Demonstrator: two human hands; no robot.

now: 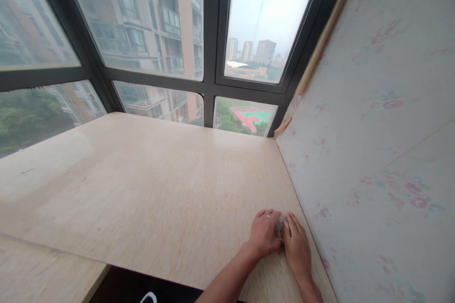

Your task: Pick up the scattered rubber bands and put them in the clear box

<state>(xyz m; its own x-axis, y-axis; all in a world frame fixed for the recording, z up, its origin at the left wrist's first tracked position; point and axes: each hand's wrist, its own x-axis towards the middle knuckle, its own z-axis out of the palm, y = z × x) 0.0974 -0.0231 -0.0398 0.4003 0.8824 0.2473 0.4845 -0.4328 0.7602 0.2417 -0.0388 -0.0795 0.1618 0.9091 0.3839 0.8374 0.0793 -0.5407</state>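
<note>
A small grey, rumpled-looking wad (279, 228) sits between my two hands, low on the right of the head view; most of it is covered by fingers, and its exact kind cannot be made out. My left hand (264, 234) is closed round its left side, with a ring-like band on one finger. From the right, my right hand (297, 245) presses its bent fingers and thumb against the same wad. Both hands rest on or just over the beige marbled sill top (170, 184), close to the wall.
A wall with flowered paper (391, 151) rises just right of my hands; its paper is peeling (283, 126) at the corner. Dark-framed windows (209, 47) border the sill's far side. At the front, the sill edge drops to a dark gap (124, 286), left of my forearm.
</note>
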